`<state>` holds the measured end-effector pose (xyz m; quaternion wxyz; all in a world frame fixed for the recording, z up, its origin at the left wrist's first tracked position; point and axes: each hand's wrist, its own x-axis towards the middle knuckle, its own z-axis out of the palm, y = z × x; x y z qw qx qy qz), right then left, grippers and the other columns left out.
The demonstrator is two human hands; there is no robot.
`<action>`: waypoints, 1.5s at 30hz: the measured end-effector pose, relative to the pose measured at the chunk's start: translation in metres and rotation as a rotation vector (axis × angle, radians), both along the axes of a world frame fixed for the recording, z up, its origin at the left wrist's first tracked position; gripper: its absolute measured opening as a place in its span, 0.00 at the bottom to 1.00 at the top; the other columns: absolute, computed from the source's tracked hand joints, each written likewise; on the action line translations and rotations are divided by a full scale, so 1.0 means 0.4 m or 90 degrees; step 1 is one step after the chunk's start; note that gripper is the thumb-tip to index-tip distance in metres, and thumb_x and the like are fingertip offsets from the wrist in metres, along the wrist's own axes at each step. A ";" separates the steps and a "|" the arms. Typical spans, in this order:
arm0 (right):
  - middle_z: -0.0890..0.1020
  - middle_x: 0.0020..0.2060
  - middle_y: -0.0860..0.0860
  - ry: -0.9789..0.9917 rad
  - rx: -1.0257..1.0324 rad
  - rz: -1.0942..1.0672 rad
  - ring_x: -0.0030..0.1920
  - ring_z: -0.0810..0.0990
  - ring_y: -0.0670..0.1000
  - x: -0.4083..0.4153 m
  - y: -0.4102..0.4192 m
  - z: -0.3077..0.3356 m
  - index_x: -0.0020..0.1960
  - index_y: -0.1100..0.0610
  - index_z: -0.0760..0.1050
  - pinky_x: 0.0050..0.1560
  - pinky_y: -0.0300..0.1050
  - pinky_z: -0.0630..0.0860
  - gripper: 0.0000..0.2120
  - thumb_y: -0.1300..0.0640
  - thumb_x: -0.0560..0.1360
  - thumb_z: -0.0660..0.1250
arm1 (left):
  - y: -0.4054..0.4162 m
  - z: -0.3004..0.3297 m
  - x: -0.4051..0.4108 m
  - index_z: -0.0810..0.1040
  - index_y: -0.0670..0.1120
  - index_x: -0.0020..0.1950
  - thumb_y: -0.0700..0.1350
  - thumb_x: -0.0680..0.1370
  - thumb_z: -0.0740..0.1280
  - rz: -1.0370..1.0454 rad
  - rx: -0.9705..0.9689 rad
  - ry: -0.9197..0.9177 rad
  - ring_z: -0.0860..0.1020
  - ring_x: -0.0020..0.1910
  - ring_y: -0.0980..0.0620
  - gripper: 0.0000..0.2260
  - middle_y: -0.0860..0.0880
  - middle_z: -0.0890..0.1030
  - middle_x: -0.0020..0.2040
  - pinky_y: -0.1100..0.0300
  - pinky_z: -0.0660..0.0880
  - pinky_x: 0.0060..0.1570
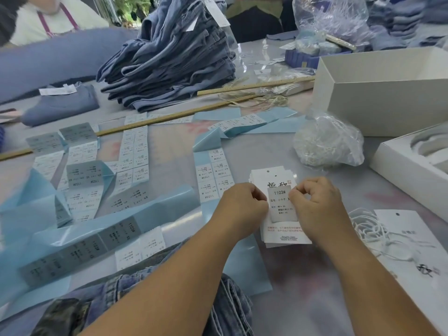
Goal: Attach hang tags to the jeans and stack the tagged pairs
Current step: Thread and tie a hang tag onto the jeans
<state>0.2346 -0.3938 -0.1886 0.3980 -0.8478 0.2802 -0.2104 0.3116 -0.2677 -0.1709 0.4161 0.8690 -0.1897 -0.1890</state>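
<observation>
Hang tags (pixel 281 229): small stack of white ones on the grey table (pixel 303 299), right in front of the person, between both hands. Grey sticker (pixel 282 204) reading "1103#" sits on the top tag. Left hand (pixel 238 206) pinches the sticker's left edge, fingers curled. Right hand (pixel 317 202) pinches its right edge, fingers curled too. Can't tell if the sticker is fully pressed down.

Jeans: one tall folded pile (pixel 169 59) at the far side of the table, well apart from the hands; another pair (pixel 194 306) lies at the near edge under the left forearm.

Sticker sheets (pixel 213 178) on blue backing spread across the left half of the table. Loose white strings (pixel 371 229) just right of the right hand, beside a single tag (pixel 412 238). Clear bag of strings (pixel 327 141) beyond the stack. Open white box (pixel 378 103) far right. Wooden ruler (pixel 254 86) near the pile.
</observation>
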 end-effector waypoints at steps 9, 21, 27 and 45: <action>0.69 0.50 0.48 0.024 -0.056 -0.027 0.57 0.66 0.52 0.003 0.013 -0.005 0.41 0.55 0.77 0.55 0.44 0.62 0.07 0.58 0.77 0.64 | -0.005 0.005 -0.005 0.78 0.48 0.42 0.44 0.77 0.65 -0.001 -0.013 0.022 0.78 0.38 0.55 0.05 0.53 0.83 0.44 0.61 0.75 0.37; 0.68 0.47 0.47 0.023 -0.119 -0.078 0.56 0.70 0.58 0.002 0.029 -0.006 0.38 0.52 0.75 0.58 0.53 0.68 0.07 0.57 0.74 0.67 | -0.003 -0.010 0.000 0.76 0.52 0.41 0.47 0.75 0.72 -0.023 0.018 -0.036 0.75 0.37 0.61 0.06 0.57 0.77 0.39 0.65 0.70 0.36; 0.68 0.47 0.46 0.054 -0.163 -0.112 0.57 0.69 0.57 -0.002 0.035 -0.005 0.37 0.46 0.73 0.57 0.53 0.66 0.07 0.51 0.71 0.70 | -0.002 -0.012 0.000 0.74 0.53 0.46 0.47 0.75 0.72 -0.042 0.016 -0.041 0.74 0.38 0.61 0.07 0.57 0.75 0.40 0.66 0.68 0.36; 0.73 0.61 0.54 0.127 -0.119 -0.143 0.62 0.71 0.60 0.000 0.039 -0.017 0.64 0.54 0.70 0.60 0.57 0.65 0.27 0.40 0.72 0.69 | -0.003 -0.013 -0.004 0.75 0.56 0.49 0.46 0.77 0.70 -0.072 -0.013 -0.022 0.74 0.33 0.58 0.06 0.56 0.73 0.33 0.62 0.69 0.33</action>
